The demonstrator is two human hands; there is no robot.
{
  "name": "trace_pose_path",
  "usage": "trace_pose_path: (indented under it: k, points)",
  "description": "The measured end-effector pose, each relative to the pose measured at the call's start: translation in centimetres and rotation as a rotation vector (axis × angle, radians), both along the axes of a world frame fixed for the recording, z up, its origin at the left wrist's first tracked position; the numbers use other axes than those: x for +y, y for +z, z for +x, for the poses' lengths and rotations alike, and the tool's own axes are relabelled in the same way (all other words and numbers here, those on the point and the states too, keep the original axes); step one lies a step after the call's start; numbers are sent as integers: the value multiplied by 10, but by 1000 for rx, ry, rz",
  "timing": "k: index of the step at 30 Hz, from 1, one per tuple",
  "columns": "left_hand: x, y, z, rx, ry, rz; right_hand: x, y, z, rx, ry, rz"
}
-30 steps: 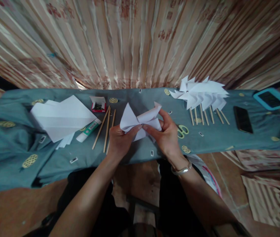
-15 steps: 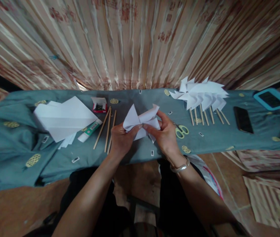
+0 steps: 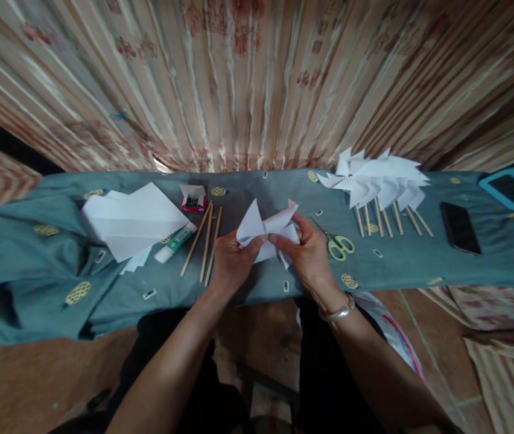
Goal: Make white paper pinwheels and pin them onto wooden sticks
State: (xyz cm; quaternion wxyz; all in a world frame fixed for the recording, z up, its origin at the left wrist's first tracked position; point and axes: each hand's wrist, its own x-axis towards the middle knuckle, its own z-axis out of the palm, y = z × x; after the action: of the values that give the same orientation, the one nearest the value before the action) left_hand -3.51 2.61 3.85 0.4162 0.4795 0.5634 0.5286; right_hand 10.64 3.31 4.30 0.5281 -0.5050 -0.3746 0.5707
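Hands: left hand [image 3: 232,262] and right hand [image 3: 307,253] both pinch the folded white paper [image 3: 266,231], frame centre, above the table [image 3: 420,259].
Change: the grip is unchanged; paper now folded tighter.
Nearby: scissors [image 3: 339,244] right.

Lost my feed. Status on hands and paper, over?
Left hand and right hand both pinching folded paper above the cloth. Scissors beside right hand. Nothing blocking.

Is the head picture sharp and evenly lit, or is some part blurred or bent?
Head view: strong wide-angle bend, so the table edge curves; the curtain is smeared near the top; the folded paper between the left hand and the right hand is fairly sharp; light is soft, the floor below dim.
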Motion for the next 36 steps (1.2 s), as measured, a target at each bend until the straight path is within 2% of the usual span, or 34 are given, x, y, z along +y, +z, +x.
trace_pose_path:
  k: [5, 11, 18, 26, 30, 34, 36]
  points:
    - [2, 3, 2, -135, -18, -67, 2, 2, 1, -32, 12, 40]
    - [3, -3, 3, -343, -18, -118, 2, 7, 2, -34, 46, 64]
    - [-1, 2, 4, -462, -41, -157, 1, 9, 3, -30, 62, 67]
    - [-5, -3, 7, -514, -90, -160, -2, 7, 5, -122, 32, 60]
    - [-8, -3, 6, -521, -185, -197, -2, 7, 8, -154, 11, 63]
    - [-5, 1, -13, -464, -340, -157, -1, 10, 17, -179, -22, 99]
    - [1, -1, -31, -301, -313, -72, -1, 11, 23, -199, -45, 131]
